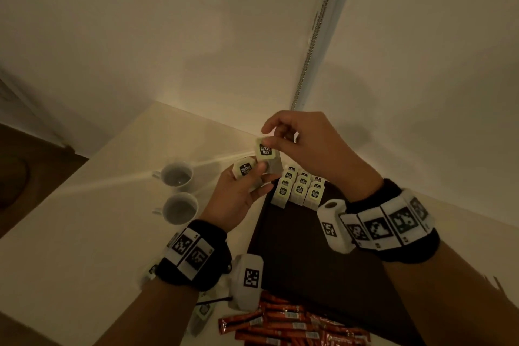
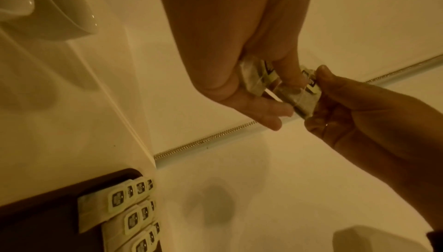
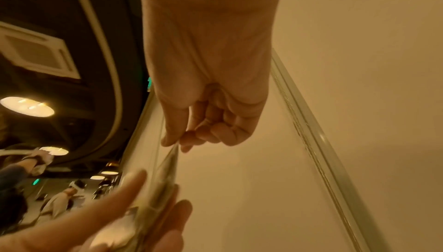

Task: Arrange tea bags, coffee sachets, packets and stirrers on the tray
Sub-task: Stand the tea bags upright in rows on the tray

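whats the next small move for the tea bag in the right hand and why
Probably lower it onto the tray beside the tea bag rows. The right hand pinches one tea bag above the left hand, which holds another; three rows already sit at the tray's far end.

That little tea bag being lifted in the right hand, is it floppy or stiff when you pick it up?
Probably floppy: the tea bag hangs limp below the right hand, which pinches only its top edge. Likely very light, since two fingertips carry it. It looks flat, so it should lie still on the tray.
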